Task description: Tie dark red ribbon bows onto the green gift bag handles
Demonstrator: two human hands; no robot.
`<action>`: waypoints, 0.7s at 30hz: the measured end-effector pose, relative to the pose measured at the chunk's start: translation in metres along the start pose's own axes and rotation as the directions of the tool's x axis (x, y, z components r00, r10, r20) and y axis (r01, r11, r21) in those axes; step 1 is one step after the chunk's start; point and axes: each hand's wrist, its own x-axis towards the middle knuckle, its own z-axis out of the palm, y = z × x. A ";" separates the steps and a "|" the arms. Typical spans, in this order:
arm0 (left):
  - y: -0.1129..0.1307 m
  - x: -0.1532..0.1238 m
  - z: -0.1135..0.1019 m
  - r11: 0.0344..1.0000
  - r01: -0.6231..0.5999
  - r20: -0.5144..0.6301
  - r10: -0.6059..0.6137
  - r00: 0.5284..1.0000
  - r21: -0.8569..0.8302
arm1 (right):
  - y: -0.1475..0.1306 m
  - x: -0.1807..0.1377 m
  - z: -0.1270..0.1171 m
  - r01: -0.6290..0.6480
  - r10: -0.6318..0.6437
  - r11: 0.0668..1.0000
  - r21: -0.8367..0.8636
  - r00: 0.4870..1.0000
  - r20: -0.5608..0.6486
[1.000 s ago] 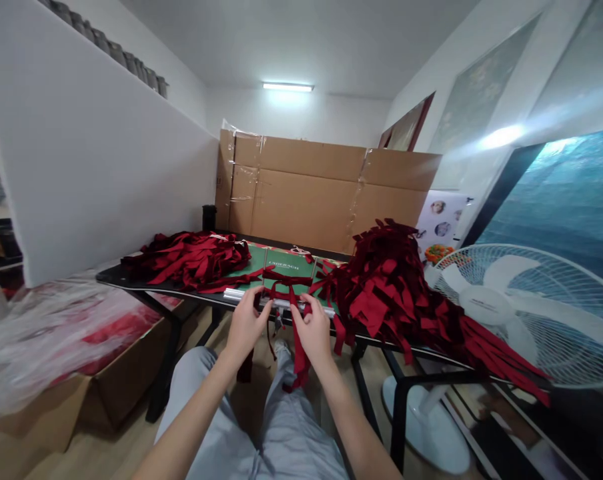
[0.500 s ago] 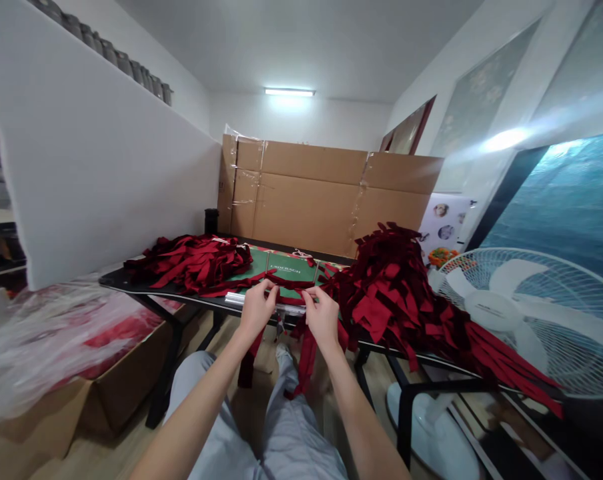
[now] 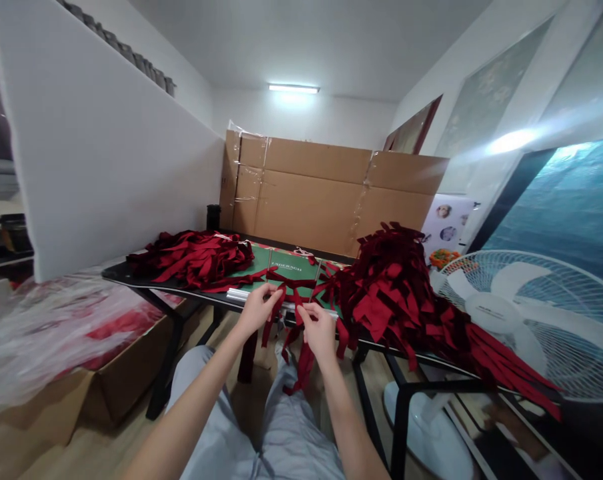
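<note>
My left hand is closed in a pinch on a dark red ribbon at the table's front edge. Close on its right, my right hand pinches red ribbon too, between thumb and fingers. Strips dangle below both hands, and one long red strip reaches down over my knees. Whether both hands grip the same ribbon I cannot tell. Just beyond the fingers lies a green printed panel with white lettering. A silver metal bar runs along the edge, partly behind my hands.
Red ribbons form a flat heap at left and a taller heap at right, trailing over the edge. A white fan stands at right. Cardboard closes off the back; a plastic-covered box sits low at left.
The right hand has come down and slightly left, nearer to me. Ribbon that ran level between the hands now hangs in separate strips from the fingers. The view has shifted slightly.
</note>
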 end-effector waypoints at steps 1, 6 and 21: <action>-0.003 -0.003 0.000 1.000 0.014 0.020 -0.013 1.000 -0.018 | 0.006 -0.004 0.002 -0.030 0.030 0.999 0.017 0.999 0.020; -0.017 -0.021 0.003 0.995 0.098 0.098 -0.095 0.991 -0.023 | 0.042 -0.032 0.012 -0.172 0.163 0.980 0.095 0.982 0.099; -0.082 -0.089 0.017 0.946 0.308 0.158 -0.291 0.944 -0.100 | 0.099 -0.086 0.026 -0.288 0.246 0.950 0.125 0.929 0.276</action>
